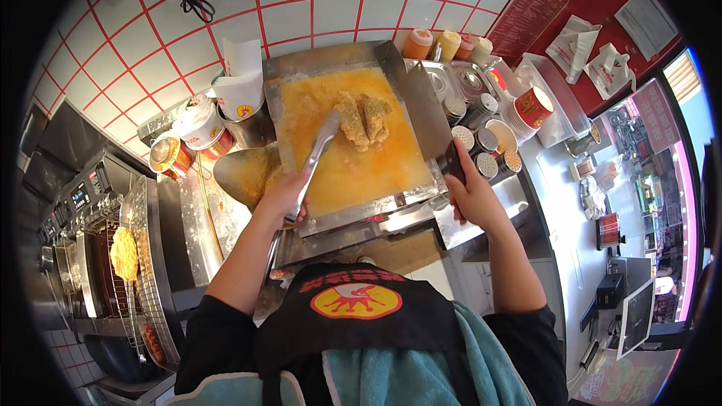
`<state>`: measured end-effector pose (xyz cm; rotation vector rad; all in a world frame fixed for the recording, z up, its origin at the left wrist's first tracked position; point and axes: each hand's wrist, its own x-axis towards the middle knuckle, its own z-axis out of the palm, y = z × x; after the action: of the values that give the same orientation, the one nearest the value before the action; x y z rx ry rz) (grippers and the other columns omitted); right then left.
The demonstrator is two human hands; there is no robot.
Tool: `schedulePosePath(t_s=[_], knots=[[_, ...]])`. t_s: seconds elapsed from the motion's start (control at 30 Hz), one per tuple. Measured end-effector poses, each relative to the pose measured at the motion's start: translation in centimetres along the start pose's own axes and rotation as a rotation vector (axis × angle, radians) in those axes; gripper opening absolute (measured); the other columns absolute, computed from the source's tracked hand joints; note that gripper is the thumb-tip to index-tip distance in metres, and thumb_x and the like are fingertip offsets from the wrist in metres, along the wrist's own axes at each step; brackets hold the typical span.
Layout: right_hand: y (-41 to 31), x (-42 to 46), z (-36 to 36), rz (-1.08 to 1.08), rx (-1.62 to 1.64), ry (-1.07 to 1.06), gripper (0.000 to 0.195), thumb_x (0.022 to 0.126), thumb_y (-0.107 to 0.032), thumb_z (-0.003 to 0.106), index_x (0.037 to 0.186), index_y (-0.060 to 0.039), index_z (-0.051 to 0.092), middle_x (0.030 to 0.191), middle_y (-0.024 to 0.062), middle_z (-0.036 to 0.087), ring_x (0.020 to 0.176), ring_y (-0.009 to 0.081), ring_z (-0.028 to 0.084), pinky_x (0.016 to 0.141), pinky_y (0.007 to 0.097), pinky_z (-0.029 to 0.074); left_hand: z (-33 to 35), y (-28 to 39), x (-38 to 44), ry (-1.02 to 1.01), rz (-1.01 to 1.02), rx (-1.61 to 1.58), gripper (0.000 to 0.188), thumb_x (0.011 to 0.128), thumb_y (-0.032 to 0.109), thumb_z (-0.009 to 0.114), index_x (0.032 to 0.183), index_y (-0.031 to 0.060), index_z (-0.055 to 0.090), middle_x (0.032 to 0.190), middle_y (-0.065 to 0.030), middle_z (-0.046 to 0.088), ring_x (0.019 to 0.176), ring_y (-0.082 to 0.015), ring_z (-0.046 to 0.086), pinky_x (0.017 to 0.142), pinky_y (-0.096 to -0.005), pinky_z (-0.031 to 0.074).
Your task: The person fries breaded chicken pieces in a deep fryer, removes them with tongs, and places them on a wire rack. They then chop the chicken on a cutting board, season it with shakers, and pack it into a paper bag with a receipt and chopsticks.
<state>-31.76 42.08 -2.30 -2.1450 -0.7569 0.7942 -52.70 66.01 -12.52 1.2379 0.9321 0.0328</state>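
Note:
My left hand (pixel 285 197) grips metal tongs (pixel 318 152), whose tips are at the left edge of a piece of breaded fried meat (pixel 366 121). A lengthwise split shows in the meat, which lies on a yellow-orange cutting board (pixel 338 186) inside a metal tray. My right hand (pixel 474 194) is closed around the dark handle of a cleaver (pixel 426 107). The broad blade stands tilted over the tray's right side, apart from the meat.
Shaker jars (pixel 486 164) and stacked paper cups (pixel 527 113) stand right of the tray, sauce bottles (pixel 417 44) behind. To the left are a metal scoop (pixel 242 175), paper bags (pixel 240 93) and a fryer rack (pixel 144 270) holding another fried piece (pixel 124 254).

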Motion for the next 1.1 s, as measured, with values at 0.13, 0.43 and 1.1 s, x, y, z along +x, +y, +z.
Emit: schedulePosePath(t_s=[0.13, 0.43, 1.1], knots=[[2.0, -2.5, -0.9, 0.128, -0.075, -0.160, 0.065, 0.087, -0.016, 0.045, 0.138, -0.0289, 0.009, 0.058, 0.0072, 0.051, 0.041, 0.0141, 0.050, 0.038, 0.0281, 0.043, 0.2, -0.8, 0.0, 0.093, 0.004, 0.032, 0.038, 0.088, 0.042, 0.046, 0.089, 0.0036, 0.048, 0.062, -0.0059, 0.052, 0.039, -0.0118, 0.046, 0.033, -0.0272, 0.039], [2.3, -1.9, 1.6, 0.044, -0.030, -0.451, 0.063, 0.088, -0.014, 0.042, 0.139, -0.0280, 0.007, 0.058, 0.0029, 0.047, 0.042, 0.0100, 0.047, 0.039, 0.0238, 0.042, -4.1, 5.2, 4.3, 0.185, 0.021, 0.416, 0.037, 0.087, 0.039, 0.048, 0.084, 0.0025, 0.051, 0.060, -0.0065, 0.054, 0.039, -0.0129, 0.048, 0.034, -0.0270, 0.039], [-3.0, 13.0, 1.7, -0.139, -0.429, -0.498, 0.068, 0.086, -0.010, 0.041, 0.138, -0.0233, 0.000, 0.070, 0.0200, 0.059, 0.043, 0.0208, 0.057, 0.041, 0.0313, 0.049, 4.4, 2.6, 1.2, 0.555, 0.264, 1.208, 0.037, 0.084, 0.037, 0.051, 0.091, 0.0012, 0.046, 0.073, -0.0166, 0.060, 0.068, -0.0332, 0.061, 0.056, -0.0437, 0.047]])
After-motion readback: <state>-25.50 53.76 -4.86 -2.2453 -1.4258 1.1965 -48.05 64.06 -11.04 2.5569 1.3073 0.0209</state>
